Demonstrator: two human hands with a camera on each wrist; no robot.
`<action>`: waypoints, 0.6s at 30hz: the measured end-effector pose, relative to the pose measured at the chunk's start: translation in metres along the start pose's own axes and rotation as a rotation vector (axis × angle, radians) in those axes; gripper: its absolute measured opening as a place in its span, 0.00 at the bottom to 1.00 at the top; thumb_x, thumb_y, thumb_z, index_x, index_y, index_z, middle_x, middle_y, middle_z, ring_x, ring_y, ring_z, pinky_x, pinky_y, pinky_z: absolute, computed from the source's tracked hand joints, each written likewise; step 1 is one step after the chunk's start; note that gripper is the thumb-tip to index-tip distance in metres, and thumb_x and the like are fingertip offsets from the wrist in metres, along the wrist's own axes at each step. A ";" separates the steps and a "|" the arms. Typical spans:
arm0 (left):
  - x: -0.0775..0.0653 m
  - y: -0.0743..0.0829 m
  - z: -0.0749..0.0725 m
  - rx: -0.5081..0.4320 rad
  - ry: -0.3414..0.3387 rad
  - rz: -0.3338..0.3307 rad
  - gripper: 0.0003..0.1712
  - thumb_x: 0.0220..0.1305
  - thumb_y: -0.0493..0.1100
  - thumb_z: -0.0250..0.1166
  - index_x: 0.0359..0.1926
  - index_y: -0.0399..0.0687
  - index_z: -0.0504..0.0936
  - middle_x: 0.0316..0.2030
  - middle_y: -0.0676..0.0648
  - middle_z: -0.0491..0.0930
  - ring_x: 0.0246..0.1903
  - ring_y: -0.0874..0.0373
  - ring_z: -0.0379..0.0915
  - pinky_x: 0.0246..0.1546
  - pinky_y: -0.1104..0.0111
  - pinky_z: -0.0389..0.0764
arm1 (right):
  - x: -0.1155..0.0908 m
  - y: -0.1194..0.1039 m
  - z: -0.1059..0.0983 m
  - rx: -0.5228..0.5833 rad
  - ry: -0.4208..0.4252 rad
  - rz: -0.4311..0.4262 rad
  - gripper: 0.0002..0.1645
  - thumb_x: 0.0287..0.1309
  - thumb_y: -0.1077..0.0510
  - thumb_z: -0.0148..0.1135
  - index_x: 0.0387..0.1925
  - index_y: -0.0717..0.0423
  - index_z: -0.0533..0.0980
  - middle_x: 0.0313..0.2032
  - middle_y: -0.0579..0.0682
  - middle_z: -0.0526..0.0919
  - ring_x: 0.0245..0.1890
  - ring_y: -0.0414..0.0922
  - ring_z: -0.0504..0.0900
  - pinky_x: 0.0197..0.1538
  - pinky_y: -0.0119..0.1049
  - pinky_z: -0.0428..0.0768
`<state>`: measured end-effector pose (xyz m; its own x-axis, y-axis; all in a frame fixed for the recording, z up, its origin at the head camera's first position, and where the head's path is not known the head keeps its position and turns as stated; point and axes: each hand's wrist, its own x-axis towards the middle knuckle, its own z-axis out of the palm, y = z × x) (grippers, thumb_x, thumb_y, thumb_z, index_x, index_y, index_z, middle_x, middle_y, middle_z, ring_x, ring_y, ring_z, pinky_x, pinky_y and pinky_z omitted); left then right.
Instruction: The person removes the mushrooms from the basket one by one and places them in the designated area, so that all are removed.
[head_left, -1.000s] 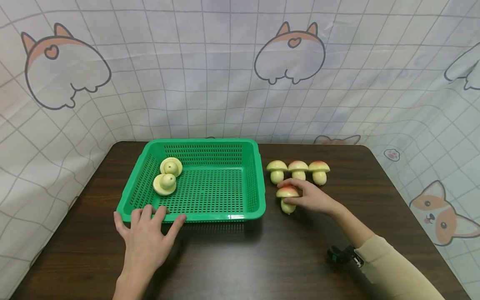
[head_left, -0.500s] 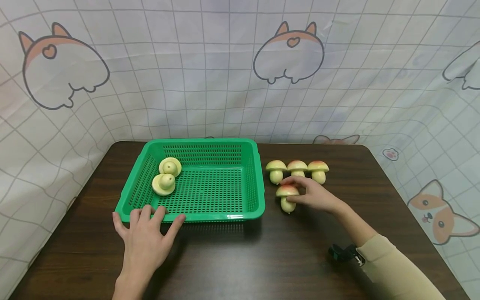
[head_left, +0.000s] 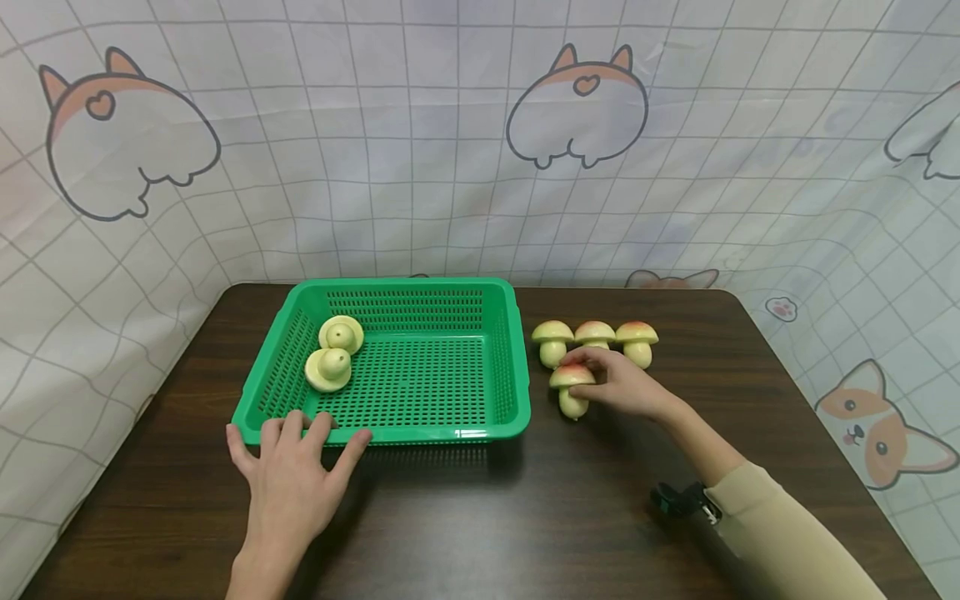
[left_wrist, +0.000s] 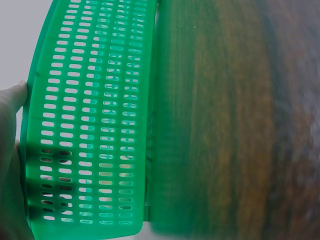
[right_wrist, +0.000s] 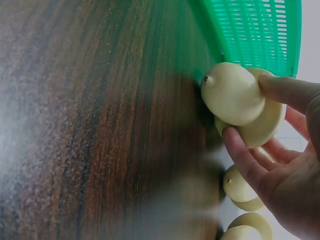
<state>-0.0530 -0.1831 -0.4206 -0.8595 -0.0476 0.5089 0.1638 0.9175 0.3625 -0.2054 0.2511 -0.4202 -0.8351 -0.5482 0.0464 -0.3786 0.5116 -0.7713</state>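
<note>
My left hand (head_left: 288,479) holds the near rim of a green plastic basket (head_left: 442,435), its fingers hooked over the edge. In the left wrist view, dark finger shapes show through the slots of the basket wall (left_wrist: 100,115). Two toy mushrooms (head_left: 327,371) lie stem-up at the basket's left end. Just right of the basket, my right hand (head_left: 626,385) grips another toy mushroom (head_left: 572,377) with a reddish cap. The right wrist view shows thumb and fingers around this mushroom's (right_wrist: 232,95) pale cap, stem toward the camera.
Three more toy mushrooms (head_left: 637,335) stand in a row behind my right hand, caps up. All of it is on a dark wooden table (head_left: 465,525). A grid-patterned cloth (head_left: 442,200) with corgi drawings hangs behind and at the sides.
The gripped mushroom and my right hand have shifted slightly away from me and to the left. My left hand and the basket hold their place.
</note>
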 end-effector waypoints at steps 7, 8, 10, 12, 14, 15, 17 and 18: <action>0.000 0.000 0.000 0.001 -0.003 0.002 0.29 0.66 0.64 0.66 0.40 0.40 0.81 0.36 0.39 0.74 0.45 0.33 0.65 0.63 0.25 0.31 | 0.004 0.001 0.001 -0.017 0.012 0.022 0.25 0.64 0.59 0.72 0.60 0.56 0.77 0.53 0.47 0.83 0.52 0.47 0.80 0.51 0.45 0.76; 0.000 0.000 0.000 0.000 -0.001 0.002 0.29 0.66 0.64 0.66 0.39 0.40 0.81 0.36 0.39 0.74 0.44 0.33 0.65 0.63 0.25 0.31 | 0.005 0.001 0.001 -0.021 0.014 0.016 0.25 0.63 0.59 0.72 0.60 0.56 0.77 0.53 0.48 0.83 0.53 0.48 0.80 0.52 0.45 0.76; 0.000 0.000 0.000 -0.001 0.001 0.004 0.29 0.66 0.64 0.66 0.39 0.40 0.81 0.35 0.39 0.74 0.44 0.32 0.65 0.63 0.25 0.31 | 0.006 0.001 0.001 -0.023 0.021 0.005 0.25 0.63 0.58 0.73 0.60 0.58 0.77 0.53 0.49 0.84 0.54 0.49 0.80 0.54 0.47 0.76; 0.000 -0.001 0.000 -0.004 0.005 0.006 0.29 0.66 0.64 0.66 0.38 0.40 0.81 0.34 0.39 0.74 0.43 0.32 0.65 0.62 0.24 0.30 | 0.007 0.001 0.001 -0.017 0.027 -0.001 0.25 0.63 0.58 0.73 0.59 0.58 0.77 0.53 0.50 0.84 0.55 0.50 0.80 0.56 0.49 0.75; 0.000 -0.001 0.000 -0.007 0.009 0.006 0.29 0.66 0.65 0.66 0.38 0.40 0.81 0.35 0.39 0.74 0.43 0.32 0.65 0.63 0.24 0.30 | 0.008 0.001 0.002 -0.009 0.029 -0.005 0.25 0.63 0.58 0.73 0.59 0.59 0.78 0.54 0.50 0.83 0.55 0.51 0.80 0.57 0.52 0.74; 0.000 -0.001 0.000 -0.006 0.010 0.007 0.29 0.66 0.65 0.66 0.38 0.40 0.81 0.35 0.39 0.74 0.43 0.32 0.65 0.63 0.24 0.30 | 0.008 0.001 0.002 -0.006 0.030 -0.001 0.25 0.63 0.58 0.73 0.59 0.59 0.78 0.54 0.50 0.83 0.56 0.51 0.80 0.57 0.53 0.74; 0.000 -0.001 0.000 -0.005 0.012 0.005 0.30 0.66 0.65 0.66 0.39 0.40 0.81 0.36 0.39 0.74 0.43 0.32 0.65 0.63 0.25 0.31 | 0.009 0.001 0.002 0.000 0.029 0.001 0.24 0.63 0.58 0.73 0.59 0.58 0.78 0.54 0.51 0.83 0.56 0.52 0.80 0.58 0.54 0.74; 0.000 0.000 0.000 -0.004 0.013 0.005 0.30 0.66 0.65 0.66 0.39 0.40 0.81 0.36 0.39 0.74 0.44 0.32 0.66 0.63 0.25 0.31 | 0.009 0.001 0.002 0.001 0.028 0.001 0.24 0.63 0.58 0.73 0.59 0.58 0.78 0.54 0.50 0.83 0.56 0.52 0.80 0.58 0.54 0.74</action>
<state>-0.0533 -0.1835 -0.4205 -0.8524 -0.0481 0.5207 0.1703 0.9160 0.3633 -0.2125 0.2450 -0.4216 -0.8466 -0.5285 0.0635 -0.3772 0.5115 -0.7721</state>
